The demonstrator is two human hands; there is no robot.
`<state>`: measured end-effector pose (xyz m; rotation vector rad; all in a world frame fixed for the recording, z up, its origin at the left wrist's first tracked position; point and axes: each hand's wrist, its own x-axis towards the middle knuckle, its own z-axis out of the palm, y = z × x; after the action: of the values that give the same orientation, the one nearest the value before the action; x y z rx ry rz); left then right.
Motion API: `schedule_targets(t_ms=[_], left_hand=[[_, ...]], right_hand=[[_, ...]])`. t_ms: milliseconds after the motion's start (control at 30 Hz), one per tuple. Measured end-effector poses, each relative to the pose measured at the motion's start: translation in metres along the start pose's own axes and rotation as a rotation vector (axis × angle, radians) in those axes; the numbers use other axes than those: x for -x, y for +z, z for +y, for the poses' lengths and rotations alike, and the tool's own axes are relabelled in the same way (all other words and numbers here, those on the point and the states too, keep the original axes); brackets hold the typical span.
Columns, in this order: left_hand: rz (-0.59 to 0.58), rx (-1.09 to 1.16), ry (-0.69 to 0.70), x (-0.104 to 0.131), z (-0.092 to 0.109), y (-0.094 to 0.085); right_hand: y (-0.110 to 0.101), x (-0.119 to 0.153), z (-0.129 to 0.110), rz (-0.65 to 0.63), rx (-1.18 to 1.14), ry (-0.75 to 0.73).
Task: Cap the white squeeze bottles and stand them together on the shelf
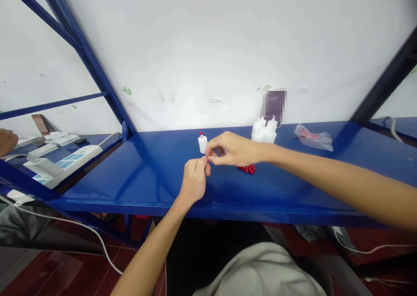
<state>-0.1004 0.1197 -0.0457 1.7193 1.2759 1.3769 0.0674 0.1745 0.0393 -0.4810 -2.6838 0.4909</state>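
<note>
Over the blue shelf (156, 170), my left hand (194, 181) and my right hand (233, 149) meet fingertip to fingertip. Both are closed in a pinch, and whatever lies between the fingers is too small or hidden to make out. Just behind them stands a small white squeeze bottle (202, 145) with a red cap (201, 134), upright. A pile of small red caps (249, 170) lies under my right wrist, partly covered by it. Beyond my right forearm stand several white bottles (264, 133) with pointed nozzles, close together, their bases partly hidden.
A clear plastic bag (314, 138) with red pieces lies on the right. A dark blurred-out object (275, 105) leans on the wall. Past the blue frame post on the left are a white power strip (70, 163), a propped phone (41, 125) and another person's hand (7, 142).
</note>
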Motion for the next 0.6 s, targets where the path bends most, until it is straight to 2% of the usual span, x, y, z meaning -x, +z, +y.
schedule_targets(t_ms=[67, 233, 433, 600], left_hand=[[-0.001, 0.032, 0.001, 0.000, 0.000, 0.000], [-0.041, 0.105, 0.019, 0.001, -0.001, -0.002], [-0.041, 0.174, 0.075, 0.001, -0.004, -0.007], [-0.013, 0.134, 0.114, 0.001, -0.004, -0.008]], right_hand=[[0.001, 0.001, 0.001, 0.043, -0.028, 0.000], [0.012, 0.004, 0.000, 0.026, -0.083, -0.033], [0.036, 0.007, -0.010, 0.244, -0.079, 0.003], [0.041, 0.005, -0.014, 0.299, -0.141, 0.009]])
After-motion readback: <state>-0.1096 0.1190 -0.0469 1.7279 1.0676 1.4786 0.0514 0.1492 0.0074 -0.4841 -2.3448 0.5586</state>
